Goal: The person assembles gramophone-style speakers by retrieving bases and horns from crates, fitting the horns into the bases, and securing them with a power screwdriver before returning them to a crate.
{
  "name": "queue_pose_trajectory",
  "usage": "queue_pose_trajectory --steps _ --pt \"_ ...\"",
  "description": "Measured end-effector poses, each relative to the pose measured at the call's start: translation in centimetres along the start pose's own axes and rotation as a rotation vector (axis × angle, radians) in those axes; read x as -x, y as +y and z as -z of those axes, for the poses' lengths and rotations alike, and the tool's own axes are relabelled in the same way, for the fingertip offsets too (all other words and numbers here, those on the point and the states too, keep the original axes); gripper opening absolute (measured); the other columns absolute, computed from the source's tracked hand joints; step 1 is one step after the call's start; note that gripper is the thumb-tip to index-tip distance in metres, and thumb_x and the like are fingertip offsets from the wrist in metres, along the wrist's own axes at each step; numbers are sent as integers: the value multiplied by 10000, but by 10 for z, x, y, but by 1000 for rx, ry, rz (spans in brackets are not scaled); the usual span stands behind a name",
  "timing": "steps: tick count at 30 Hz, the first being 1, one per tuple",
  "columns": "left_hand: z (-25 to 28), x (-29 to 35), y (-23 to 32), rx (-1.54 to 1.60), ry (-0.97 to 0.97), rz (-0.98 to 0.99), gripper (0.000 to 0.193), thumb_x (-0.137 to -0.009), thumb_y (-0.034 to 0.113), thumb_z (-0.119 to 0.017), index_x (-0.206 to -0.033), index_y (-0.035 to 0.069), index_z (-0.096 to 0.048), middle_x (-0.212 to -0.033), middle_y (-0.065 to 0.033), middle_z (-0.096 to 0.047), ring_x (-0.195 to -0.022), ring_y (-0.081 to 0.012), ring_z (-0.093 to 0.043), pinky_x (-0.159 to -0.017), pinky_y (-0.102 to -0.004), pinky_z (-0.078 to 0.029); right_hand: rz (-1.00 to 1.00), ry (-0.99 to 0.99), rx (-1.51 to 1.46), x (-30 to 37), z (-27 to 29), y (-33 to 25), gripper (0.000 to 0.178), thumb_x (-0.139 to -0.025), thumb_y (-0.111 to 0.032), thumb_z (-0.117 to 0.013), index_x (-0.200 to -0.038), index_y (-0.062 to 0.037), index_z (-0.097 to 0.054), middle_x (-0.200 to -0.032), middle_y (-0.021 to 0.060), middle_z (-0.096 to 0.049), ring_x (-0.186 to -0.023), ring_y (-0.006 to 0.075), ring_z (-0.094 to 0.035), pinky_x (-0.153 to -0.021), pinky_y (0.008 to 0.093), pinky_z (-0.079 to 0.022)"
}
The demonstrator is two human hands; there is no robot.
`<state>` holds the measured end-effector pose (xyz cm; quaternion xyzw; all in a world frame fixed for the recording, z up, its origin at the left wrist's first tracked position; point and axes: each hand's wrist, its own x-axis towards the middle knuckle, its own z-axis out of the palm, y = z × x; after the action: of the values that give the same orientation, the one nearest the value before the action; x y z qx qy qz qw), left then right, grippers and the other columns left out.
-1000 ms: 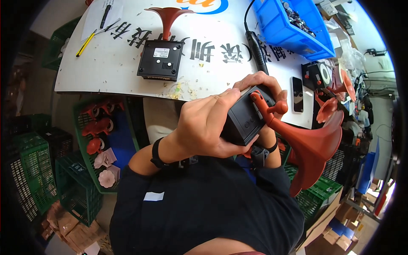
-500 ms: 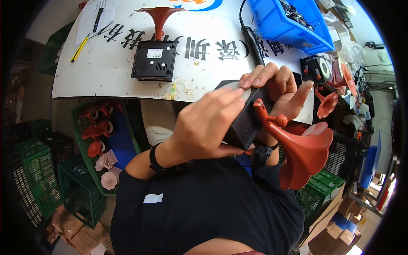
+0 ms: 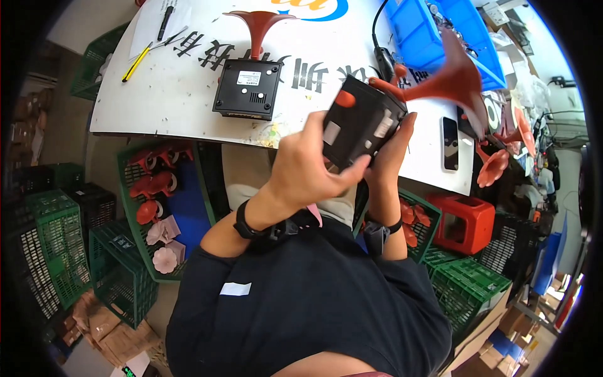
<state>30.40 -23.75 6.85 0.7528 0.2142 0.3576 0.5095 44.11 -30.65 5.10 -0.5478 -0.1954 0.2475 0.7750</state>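
Note:
A small gramophone-shaped speaker is held up between my two hands over the table's front edge. Its black box (image 3: 352, 129) is tilted, with a label, a white patch and a red knob visible. From it a red flared horn (image 3: 455, 78) points to the upper right, slightly blurred. My left hand (image 3: 304, 166) grips the box's left and lower side, thumb across the near edge. My right hand (image 3: 386, 160) supports the box from the right, its fingers partly hidden behind it. A second gramophone speaker (image 3: 270, 91) lies on the table further left, its labelled face up.
On the white table (image 3: 163, 107) are a yellow pen (image 3: 135, 65), a black pen (image 3: 165, 24), a phone (image 3: 450, 144) and scraps. A blue bin (image 3: 414, 38) of small parts stands back right. Green crates (image 3: 135, 232) with red and pink horns flank me below the table.
My hands have turned the gramophone speaker over, so its horn swung from lower right to upper right. My left hand moved from its top to its side. The phone came into view.

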Motion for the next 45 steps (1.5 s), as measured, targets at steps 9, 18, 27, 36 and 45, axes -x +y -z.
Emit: queue_pose_trajectory --steps 9,18,27,36,45 --pt "-7 13 18 -313 77 -376 754 -717 266 -921 -1279 -76 -551 -959 -152 -715 -678 -271 -742 -619 -340 -604 -136 -17 -224 -6 37 29 727 -1112 -608 -238 -1400 -38 -585 -1294 124 -679 -1155 199 -671 -1012 334 -533" --pt "-9 20 6 -290 -14 -394 843 -688 353 -956 -1307 -40 -540 -1031 -186 -691 -858 -332 -738 -755 -396 -606 -173 -338 -699 -11 48 19 693 -1087 -603 -346 -1275 17 -591 -1128 171 -688 -1063 326 -681 -956 394 -556" --pt "37 4 -6 -62 -358 -331 1040 -668 525 -940 -1407 -48 -485 -1340 -216 -602 -1285 -298 -600 -891 -356 -564 -407 -777 -786 -6 52 18 718 -1042 -629 -459 -1203 62 -572 -1061 219 -684 -919 377 -698 -792 415 -592" --pt "42 -53 -16 674 -752 222 799 -838 315 -746 -1472 -58 -435 -1442 -202 -552 -1347 -324 -553 -1103 -444 -465 -830 -866 -443 57 33 15 626 -1043 -523 -528 -1311 43 -526 -1097 220 -673 -841 318 -715 -718 388 -601" --pt "23 -52 -32 314 -444 -577 554 -850 94 -727 -1362 0 -539 -1414 -205 -596 -1196 -328 -663 -1034 -432 -537 -533 -580 -796 31 30 56 615 -1069 -492 -457 -1478 -33 -464 -1321 166 -610 -1139 318 -620 -976 457 -513"
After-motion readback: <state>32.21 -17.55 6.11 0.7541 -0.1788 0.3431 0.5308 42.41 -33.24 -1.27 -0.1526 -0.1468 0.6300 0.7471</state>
